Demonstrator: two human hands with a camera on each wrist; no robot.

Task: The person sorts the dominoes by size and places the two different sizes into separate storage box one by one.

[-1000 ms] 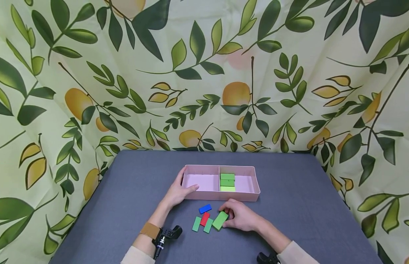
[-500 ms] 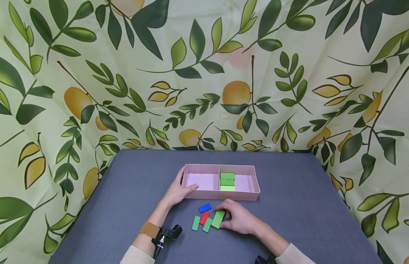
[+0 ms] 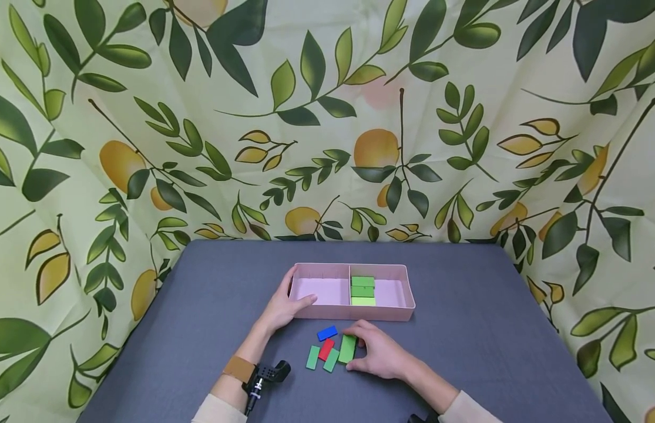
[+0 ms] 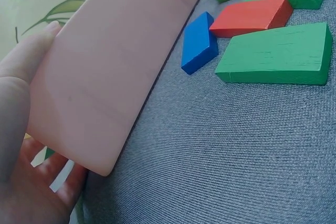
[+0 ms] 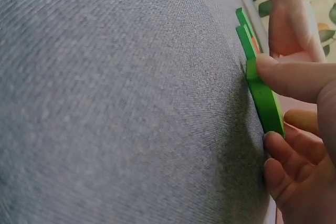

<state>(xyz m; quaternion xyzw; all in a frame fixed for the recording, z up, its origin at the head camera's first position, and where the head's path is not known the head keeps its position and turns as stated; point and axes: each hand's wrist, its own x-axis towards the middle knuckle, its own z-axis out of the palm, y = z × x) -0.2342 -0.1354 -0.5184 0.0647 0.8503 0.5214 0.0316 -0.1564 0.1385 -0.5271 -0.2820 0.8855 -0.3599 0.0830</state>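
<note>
A pink two-compartment box (image 3: 327, 312) sits on the table. My left hand (image 3: 281, 305) grips its left end, thumb at the front rim and fingers round the end wall. In front of the box, my right hand (image 3: 382, 351) pinches a light green block (image 3: 347, 349) at its two ends between thumb and fingertips. That block lies at the right of a small group: a red block (image 3: 326, 350), a blue block (image 3: 327, 333) and two darker green blocks, one on the left (image 3: 313, 357) and one in the middle (image 3: 331, 360).
Several green blocks (image 3: 362, 291) lie in the box's right compartment, against the divider. The dark grey table (image 3: 232, 261) extends around the box, and a leaf-patterned cloth (image 3: 327, 117) hangs behind it. Both wrists wear cameras, the left one (image 3: 269, 374) on a brown strap.
My right hand has moved slightly left, turning the light green block more upright in the head view and closer to the other blocks. My left hand keeps its grip on the box.
</note>
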